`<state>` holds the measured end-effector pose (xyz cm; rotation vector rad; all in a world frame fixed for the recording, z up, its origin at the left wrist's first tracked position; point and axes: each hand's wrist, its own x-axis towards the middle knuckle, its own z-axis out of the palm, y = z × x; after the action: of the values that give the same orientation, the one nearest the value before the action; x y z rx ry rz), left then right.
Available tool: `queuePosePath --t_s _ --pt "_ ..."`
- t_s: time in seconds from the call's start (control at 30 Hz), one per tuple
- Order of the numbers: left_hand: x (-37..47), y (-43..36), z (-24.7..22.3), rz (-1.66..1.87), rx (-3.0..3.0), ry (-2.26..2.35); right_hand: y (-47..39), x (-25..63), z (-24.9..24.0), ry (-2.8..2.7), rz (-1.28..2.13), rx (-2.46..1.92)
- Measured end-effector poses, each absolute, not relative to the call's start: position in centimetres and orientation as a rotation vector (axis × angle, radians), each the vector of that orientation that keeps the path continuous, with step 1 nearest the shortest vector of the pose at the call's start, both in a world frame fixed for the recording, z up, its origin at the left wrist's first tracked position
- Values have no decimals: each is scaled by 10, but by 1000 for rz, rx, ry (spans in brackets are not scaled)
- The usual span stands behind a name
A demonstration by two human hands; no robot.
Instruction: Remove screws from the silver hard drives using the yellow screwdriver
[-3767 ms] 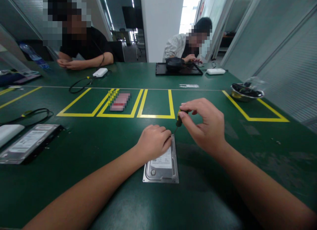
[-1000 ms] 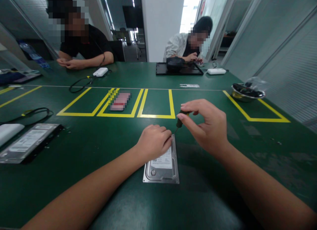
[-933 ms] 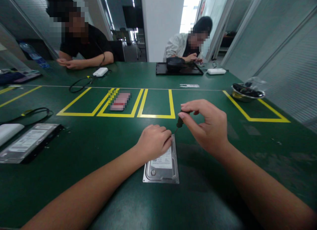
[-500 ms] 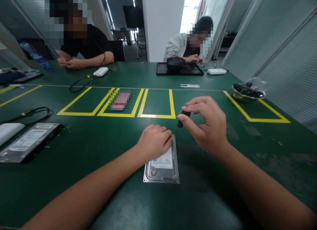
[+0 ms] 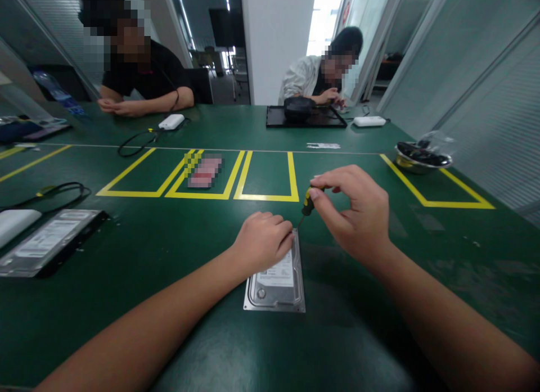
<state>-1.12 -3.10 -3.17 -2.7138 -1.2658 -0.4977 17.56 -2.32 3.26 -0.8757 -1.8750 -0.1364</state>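
A silver hard drive [image 5: 276, 296] with a white label lies flat on the green table [image 5: 202, 347] in front of me. My left hand [image 5: 264, 243] rests over its far part, fingers curled on its upper end and hiding much of the label. Between the thumb and fingers of my right hand [image 5: 352, 212] is a small dark green and yellow screwdriver [image 5: 308, 203]. It stands tilted, its thin shaft reaching down to the drive's far right corner.
Another hard drive [image 5: 53, 240] lies at the left beside a white device [image 5: 17, 226] with a black cable. A metal bowl [image 5: 423, 162] of dark items stands at the right. Across the table are a black tray [image 5: 324, 122], a pink object [image 5: 205, 171] and two people.
The fingers of my right hand have shifted round the screwdriver's handle, so more of its yellow part shows. My left hand and the drive look unchanged.
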Motion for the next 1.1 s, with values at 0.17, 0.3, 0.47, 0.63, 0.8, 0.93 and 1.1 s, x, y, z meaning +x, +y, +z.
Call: queuePosePath --t_s 0.17,0.3,0.47,0.63,0.8,0.93,1.1 --pt "-11 -31 -33 -506 -2714 -1253 -23 176 34 -1883 -136 -867" --pt "-11 -31 -32 -489 -2710 -1270 -24 176 35 -1886 -118 -857" --pt "-10 -31 -31 -470 -2713 -1285 -25 174 34 -1903 -67 -808" --pt "-10 -31 -31 -464 -2715 -1285 -23 174 31 -1909 -68 -785" --pt "-11 -31 -31 -462 -2714 -1284 -21 176 31 -1913 -77 -802" --pt "-11 -31 -31 -468 -2711 -1284 -21 176 31 -1896 -85 -843" --pt "-11 -31 -32 -462 -2714 -1279 -23 174 33 -1893 -75 -846"
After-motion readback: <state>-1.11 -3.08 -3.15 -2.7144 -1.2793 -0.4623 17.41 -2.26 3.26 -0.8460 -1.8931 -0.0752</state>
